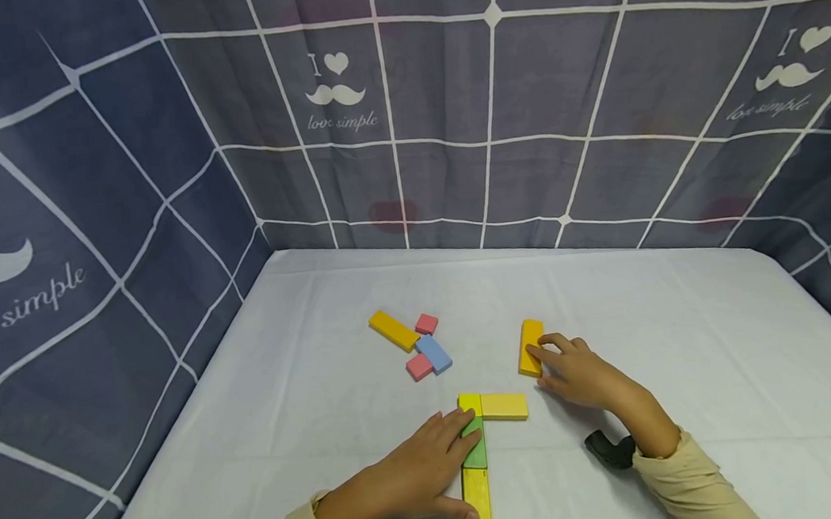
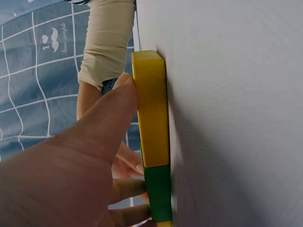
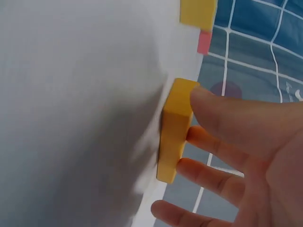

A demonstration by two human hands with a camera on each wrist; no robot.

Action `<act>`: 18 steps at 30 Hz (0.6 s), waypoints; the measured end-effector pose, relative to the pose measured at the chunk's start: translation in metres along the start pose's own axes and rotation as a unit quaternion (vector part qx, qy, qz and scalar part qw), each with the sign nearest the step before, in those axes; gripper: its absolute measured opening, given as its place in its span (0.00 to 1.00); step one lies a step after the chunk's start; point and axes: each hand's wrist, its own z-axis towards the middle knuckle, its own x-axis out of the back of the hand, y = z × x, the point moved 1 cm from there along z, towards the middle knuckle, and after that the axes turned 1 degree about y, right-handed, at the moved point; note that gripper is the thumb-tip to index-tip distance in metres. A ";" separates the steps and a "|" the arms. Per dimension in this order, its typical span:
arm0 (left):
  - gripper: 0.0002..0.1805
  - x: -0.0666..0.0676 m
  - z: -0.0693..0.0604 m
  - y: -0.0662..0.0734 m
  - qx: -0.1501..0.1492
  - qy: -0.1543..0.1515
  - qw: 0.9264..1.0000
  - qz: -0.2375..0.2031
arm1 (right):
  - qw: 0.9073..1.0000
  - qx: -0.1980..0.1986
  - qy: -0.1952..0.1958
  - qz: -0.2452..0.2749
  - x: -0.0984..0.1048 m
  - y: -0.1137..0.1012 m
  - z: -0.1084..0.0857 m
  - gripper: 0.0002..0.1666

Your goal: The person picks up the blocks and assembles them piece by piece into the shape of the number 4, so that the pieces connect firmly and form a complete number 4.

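Flat wooden blocks make a right-angled shape on the white cloth: a yellow block [image 1: 480, 490] nearest, then a green block [image 1: 479, 456], a smaller yellow block [image 1: 470, 401] and a pale yellow block [image 1: 505, 406] pointing right. My left hand [image 1: 421, 469] rests on the column, thumb on the nearest yellow block and fingers over the green and small yellow ones. Beyond and to the right lies an orange-yellow block [image 1: 530, 333]. My right hand [image 1: 580, 375] touches its surface with thumb and fingertips, fingers spread apart. The block appears flat on the cloth.
Farther left lie another orange-yellow block [image 1: 394, 330], a blue block [image 1: 433, 354] and two pink blocks [image 1: 426, 323], close together. Grey-blue checked fabric [image 1: 439, 179] hangs along the table's back and sides. A black strap piece [image 1: 609, 450] sits at the right wrist.
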 end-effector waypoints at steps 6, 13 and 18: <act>0.50 0.001 -0.002 0.000 0.001 -0.002 1.000 0.000 | 1.000 0.027 0.007 -0.007 -0.005 -0.016 0.008 0.29; 0.50 0.001 -0.002 -0.001 -0.002 0.000 1.000 -0.002 | 0.999 0.045 -0.004 -0.017 -0.011 -0.037 0.021 0.32; 0.50 0.000 -0.001 -0.001 -0.007 0.001 1.000 -0.001 | 0.998 0.057 -0.021 -0.016 -0.015 -0.050 0.028 0.40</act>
